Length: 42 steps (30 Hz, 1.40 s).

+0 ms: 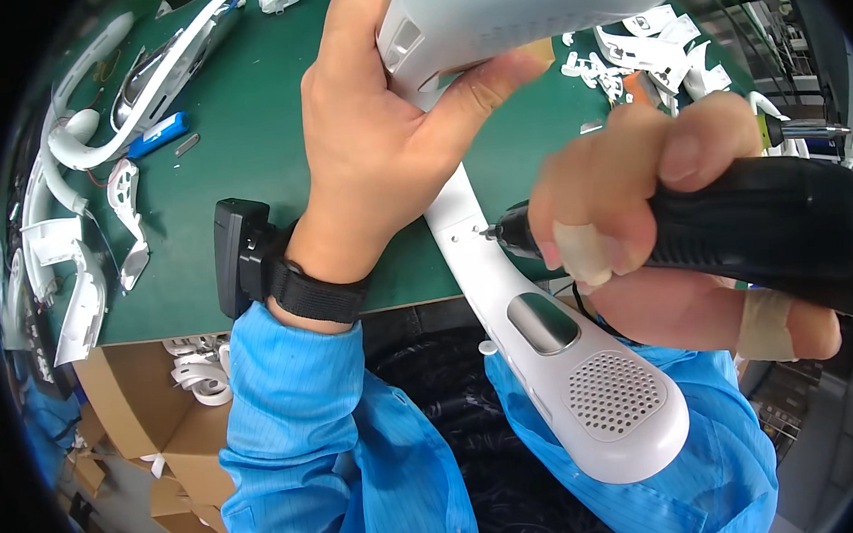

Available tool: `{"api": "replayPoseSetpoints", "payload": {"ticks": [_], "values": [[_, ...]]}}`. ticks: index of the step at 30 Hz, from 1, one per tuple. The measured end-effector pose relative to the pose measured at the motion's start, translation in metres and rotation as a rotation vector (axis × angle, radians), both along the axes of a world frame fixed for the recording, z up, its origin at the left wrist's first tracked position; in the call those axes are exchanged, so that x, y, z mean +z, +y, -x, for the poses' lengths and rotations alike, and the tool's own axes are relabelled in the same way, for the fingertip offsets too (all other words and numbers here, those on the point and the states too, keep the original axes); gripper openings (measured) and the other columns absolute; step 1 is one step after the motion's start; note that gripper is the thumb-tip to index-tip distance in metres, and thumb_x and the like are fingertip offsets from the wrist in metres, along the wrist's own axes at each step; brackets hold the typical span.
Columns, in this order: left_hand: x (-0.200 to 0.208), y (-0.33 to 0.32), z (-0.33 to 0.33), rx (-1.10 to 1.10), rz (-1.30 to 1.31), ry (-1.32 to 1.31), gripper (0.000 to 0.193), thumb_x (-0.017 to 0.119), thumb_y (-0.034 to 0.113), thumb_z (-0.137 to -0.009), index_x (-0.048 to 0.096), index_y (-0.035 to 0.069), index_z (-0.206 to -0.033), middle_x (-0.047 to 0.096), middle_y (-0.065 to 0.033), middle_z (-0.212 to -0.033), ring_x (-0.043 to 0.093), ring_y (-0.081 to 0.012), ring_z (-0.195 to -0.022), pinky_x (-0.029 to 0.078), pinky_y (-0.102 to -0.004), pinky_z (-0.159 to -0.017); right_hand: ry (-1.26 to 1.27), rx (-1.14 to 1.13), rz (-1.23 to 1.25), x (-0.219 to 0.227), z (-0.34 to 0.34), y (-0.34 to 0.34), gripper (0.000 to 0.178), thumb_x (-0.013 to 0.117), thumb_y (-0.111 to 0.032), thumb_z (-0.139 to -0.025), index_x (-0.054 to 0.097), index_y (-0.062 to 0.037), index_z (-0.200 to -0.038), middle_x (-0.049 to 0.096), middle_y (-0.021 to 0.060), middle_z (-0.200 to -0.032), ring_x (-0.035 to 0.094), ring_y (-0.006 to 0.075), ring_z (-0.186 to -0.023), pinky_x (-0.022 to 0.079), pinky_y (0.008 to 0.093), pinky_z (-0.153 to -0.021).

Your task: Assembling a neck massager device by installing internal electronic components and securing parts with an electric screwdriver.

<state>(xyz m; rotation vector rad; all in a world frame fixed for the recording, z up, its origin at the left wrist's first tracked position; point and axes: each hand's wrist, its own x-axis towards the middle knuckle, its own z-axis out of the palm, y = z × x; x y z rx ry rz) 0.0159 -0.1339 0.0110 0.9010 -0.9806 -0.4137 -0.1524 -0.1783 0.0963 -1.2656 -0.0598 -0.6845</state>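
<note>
Grip of the left hand (370, 143) wraps the white device (488, 274) near its upper end, partly over the green tabletop (244, 151); the right hand (618, 196) clasps a black power screwdriver (785, 220), bit (489, 232) beside small holes (455, 238).

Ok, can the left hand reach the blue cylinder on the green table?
Probably not without letting go: the left hand is gripping the white curved plastic device. Otherwise nothing tall seems to block the cylinder.

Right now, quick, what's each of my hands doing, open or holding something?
Left hand: closed, holding the curved white device.
Right hand: closed around the black screwdriver, its tip at the device.
</note>
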Motion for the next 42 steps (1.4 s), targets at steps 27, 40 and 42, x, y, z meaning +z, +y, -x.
{"api": "replayPoseSetpoints", "payload": {"ticks": [27, 40, 42], "values": [[-0.004, -0.003, -0.013, 0.176, 0.05, -0.289, 0.055, 0.084, 0.012, -0.083, 0.057, 0.001, -0.129, 0.074, -0.0142, -0.11, 0.072, -0.0195, -0.101, 0.055, -0.033, -0.085, 0.083, 0.134, 0.045, -0.008, 0.004, -0.009, 0.081, 0.075, -0.075, -0.079, 0.049, -0.0069, -0.114, 0.058, 0.0079, -0.09, 0.057, 0.0199, -0.072, 0.046, 0.0381, -0.067], [0.023, 0.012, -0.003, -0.086, -0.223, -0.167, 0.042, 0.082, -0.009, -0.081, 0.056, 0.004, -0.111, 0.074, -0.0147, -0.113, 0.069, -0.0181, -0.107, 0.057, -0.0304, -0.089, -0.305, -0.148, -0.003, 0.056, -0.008, -0.07, 0.094, 0.051, -0.091, -0.081, 0.063, -0.0073, -0.121, 0.052, 0.0006, -0.082, 0.048, 0.0138, -0.063, 0.042, 0.032, -0.061], [0.031, 0.01, 0.002, -0.144, -0.221, -0.165, 0.04, 0.081, -0.01, -0.081, 0.057, 0.001, -0.11, 0.074, -0.0159, -0.11, 0.07, -0.0204, -0.108, 0.06, -0.0341, -0.09, -0.333, -0.187, 0.025, 0.059, -0.007, -0.073, 0.095, 0.048, -0.093, -0.081, 0.063, -0.0081, -0.121, 0.052, 0.0007, -0.082, 0.049, 0.0139, -0.063, 0.042, 0.0323, -0.061]]}}
